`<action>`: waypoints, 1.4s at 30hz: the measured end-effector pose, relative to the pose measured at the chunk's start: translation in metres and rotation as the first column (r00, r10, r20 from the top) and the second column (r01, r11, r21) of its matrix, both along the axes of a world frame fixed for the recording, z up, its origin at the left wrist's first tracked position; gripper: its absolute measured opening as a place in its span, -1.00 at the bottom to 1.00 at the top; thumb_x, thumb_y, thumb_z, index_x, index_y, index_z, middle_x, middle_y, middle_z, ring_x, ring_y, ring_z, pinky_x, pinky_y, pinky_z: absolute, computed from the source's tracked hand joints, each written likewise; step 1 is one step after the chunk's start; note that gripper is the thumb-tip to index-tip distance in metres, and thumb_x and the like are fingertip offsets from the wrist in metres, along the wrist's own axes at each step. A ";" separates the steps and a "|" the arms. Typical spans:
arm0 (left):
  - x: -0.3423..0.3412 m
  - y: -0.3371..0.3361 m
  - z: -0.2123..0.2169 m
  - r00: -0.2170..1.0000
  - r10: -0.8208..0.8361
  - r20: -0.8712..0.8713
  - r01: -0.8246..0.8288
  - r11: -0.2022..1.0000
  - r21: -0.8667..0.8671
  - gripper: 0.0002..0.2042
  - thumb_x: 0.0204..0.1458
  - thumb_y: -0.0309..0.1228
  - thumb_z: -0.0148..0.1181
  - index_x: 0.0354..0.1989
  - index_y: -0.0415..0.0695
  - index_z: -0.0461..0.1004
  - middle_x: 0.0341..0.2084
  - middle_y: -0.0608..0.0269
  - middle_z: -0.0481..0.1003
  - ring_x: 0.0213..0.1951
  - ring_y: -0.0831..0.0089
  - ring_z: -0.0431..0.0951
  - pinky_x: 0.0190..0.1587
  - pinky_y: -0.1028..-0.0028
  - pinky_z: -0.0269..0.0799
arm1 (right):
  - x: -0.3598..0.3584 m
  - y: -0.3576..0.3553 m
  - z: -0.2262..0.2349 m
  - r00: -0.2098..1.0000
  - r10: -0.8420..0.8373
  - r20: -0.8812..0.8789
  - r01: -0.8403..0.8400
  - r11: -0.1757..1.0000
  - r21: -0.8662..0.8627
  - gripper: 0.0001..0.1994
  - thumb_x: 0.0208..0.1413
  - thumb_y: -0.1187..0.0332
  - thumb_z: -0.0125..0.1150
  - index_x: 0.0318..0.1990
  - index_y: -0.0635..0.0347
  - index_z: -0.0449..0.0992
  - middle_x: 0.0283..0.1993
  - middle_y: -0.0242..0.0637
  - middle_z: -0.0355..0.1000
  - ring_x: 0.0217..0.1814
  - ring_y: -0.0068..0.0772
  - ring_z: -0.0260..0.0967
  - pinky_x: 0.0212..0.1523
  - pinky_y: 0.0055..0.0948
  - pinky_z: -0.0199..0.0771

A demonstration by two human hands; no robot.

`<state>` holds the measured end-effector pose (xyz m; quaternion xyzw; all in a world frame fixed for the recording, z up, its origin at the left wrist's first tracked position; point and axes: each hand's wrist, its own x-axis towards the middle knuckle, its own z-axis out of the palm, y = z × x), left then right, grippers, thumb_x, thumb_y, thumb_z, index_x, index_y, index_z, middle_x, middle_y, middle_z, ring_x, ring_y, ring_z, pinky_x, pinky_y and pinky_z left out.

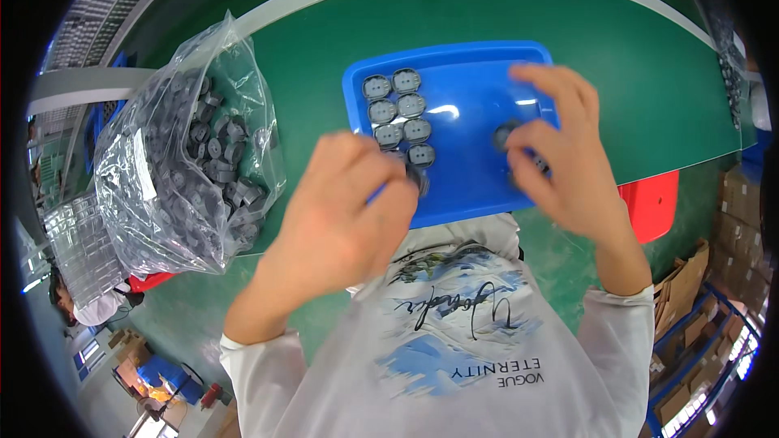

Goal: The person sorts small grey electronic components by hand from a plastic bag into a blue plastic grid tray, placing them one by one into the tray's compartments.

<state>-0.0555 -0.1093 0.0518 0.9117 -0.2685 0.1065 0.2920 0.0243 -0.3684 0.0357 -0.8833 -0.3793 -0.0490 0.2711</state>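
A blue tray [479, 195] lies on the green table, with rows of small rounded grey plastic parts [411, 105] along its left side. Over the tray's near left corner is my left hand [345, 211], fingers closed at a dark grey part [419, 182] at the near end of the rows; the fingers hide some of it. At the right side of the tray my right hand [564, 146] has its thumb and a bent finger on another grey part [505, 136], while other fingers stretch over the tray. A further grey piece [540, 164] shows partly beneath that hand.
Left of the tray stands a large clear plastic bag [187, 162] full of grey parts. A red bin [653, 207] sits beyond the table's edge at right. Clear trays [85, 247] are stacked at far left; cartons [738, 219] stand at far right.
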 end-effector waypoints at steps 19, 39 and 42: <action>-0.020 0.002 -0.042 0.993 0.119 -0.008 -0.118 0.992 0.054 -0.89 -0.28 -0.54 0.32 -0.60 -0.22 0.48 -0.46 0.21 0.33 -0.22 0.18 0.37 -0.14 0.23 0.30 | -0.007 0.030 -0.023 0.862 0.391 -0.322 -0.409 0.912 0.014 -0.90 -0.01 0.46 0.39 -0.30 0.10 0.66 -0.19 -0.34 0.38 -0.15 -0.29 0.40 -0.21 -0.32 0.50; -0.022 -0.008 -0.050 0.980 0.200 0.003 -0.200 0.979 0.034 -0.84 -0.22 -0.52 0.40 -0.59 -0.19 0.47 -0.41 0.20 0.32 -0.24 0.15 0.32 -0.19 0.21 0.25 | -0.006 0.034 -0.024 0.848 0.445 -0.288 -0.466 0.885 -0.002 -0.74 -0.05 0.40 0.42 -0.15 0.17 0.66 -0.32 -0.34 0.46 -0.26 -0.29 0.44 -0.25 -0.28 0.52; -0.022 -0.007 -0.048 0.982 0.190 -0.015 -0.190 0.981 0.038 -0.84 -0.21 -0.53 0.41 -0.56 -0.19 0.48 -0.40 0.20 0.33 -0.23 0.15 0.32 -0.19 0.20 0.25 | -0.004 0.034 -0.025 0.830 0.471 -0.298 -0.480 0.876 0.047 -0.72 -0.04 0.40 0.42 -0.12 0.17 0.65 -0.34 -0.33 0.45 -0.29 -0.26 0.44 -0.24 -0.30 0.52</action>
